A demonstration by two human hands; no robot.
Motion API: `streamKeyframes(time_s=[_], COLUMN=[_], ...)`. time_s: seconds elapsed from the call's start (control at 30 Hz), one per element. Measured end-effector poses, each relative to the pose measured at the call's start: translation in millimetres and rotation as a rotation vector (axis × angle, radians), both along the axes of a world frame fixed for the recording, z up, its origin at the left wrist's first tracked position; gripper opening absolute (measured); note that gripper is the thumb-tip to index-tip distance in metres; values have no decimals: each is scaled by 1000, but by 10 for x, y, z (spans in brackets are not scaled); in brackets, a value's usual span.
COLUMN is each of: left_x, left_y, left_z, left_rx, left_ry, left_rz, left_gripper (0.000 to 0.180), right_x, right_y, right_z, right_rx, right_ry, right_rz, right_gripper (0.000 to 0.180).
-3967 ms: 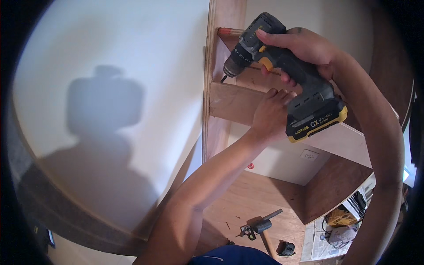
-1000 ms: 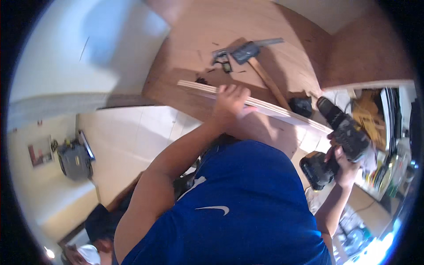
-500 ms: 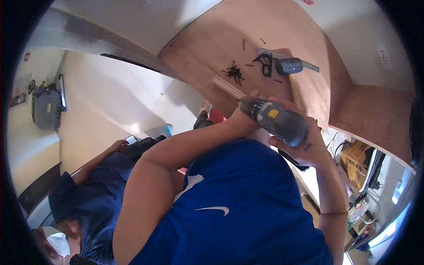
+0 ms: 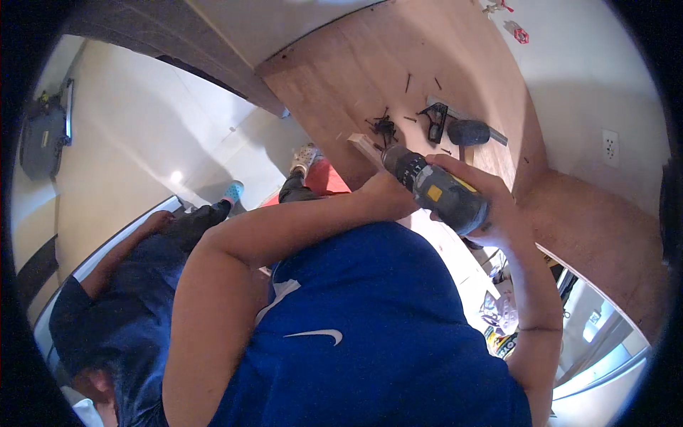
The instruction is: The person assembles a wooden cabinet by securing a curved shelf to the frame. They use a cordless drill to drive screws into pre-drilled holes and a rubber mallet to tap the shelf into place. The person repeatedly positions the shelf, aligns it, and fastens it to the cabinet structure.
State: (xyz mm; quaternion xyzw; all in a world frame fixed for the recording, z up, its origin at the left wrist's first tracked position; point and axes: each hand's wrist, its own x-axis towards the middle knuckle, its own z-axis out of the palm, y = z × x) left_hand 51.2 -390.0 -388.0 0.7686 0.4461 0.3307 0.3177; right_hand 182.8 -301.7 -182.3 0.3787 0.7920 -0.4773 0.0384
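My right hand (image 4: pixel 494 203) is wrapped around a dark grey cordless drill (image 4: pixel 452 203) with a yellow patch; its grip is mostly hidden. The drill's chuck points up and left, with its tip close to a narrow wooden strip (image 4: pixel 367 149). Whether the bit touches the wood I cannot tell. My left hand (image 4: pixel 391 193) is closed around the near part of that strip, just below the chuck, its fingers partly hidden behind the drill. Beyond them, a pile of dark screws (image 4: pixel 385 128) lies on the brown wooden panel (image 4: pixel 334 71).
A black-handled square (image 4: pixel 436 122) with a metal blade and a dark barrel-shaped thing (image 4: pixel 468 132) lie on the panel among loose screws. At right stands a white wall with an outlet (image 4: pixel 610 146). Another person (image 4: pixel 135 299) sits close on my left.
The view has shifted, showing more of the right wall. The drill's front has moved nearer the strip's far end. My right fingers lie further over the drill's top. Both hands keep their holds.
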Motion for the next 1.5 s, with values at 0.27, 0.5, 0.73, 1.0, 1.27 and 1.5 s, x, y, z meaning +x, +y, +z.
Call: streamKeyframes(time_s=[0.27, 0.5, 0.73, 1.0, 1.27, 1.5], left_x=[-88, -129, -26, -111, 0, 32], left_y=[56, 84, 26, 59, -25, 8], left_z=[132, 135, -80, 167, 12, -73], left_rx=[-77, -198, 15, 160, 118, 314], left_ry=[-108, -122, -39, -293, -326, -32], left_rz=[-24, -148, -90, 20, 108, 117], left_gripper=[21, 22, 25, 26, 25, 15], right_x=[-15, 33, -96, -759, -993, -1099], right_y=[32, 76, 59, 251, 278, 306], right_z=[-12, 16, 127, 689, 715, 731], right_rx=[-15, 13, -60, -84, -31, -77], right_ry=[11, 30, 21, -339, -388, -398], right_rz=[-27, 82, 54, 205, 288, 259], right_gripper=[76, 82, 81, 75, 74, 70])
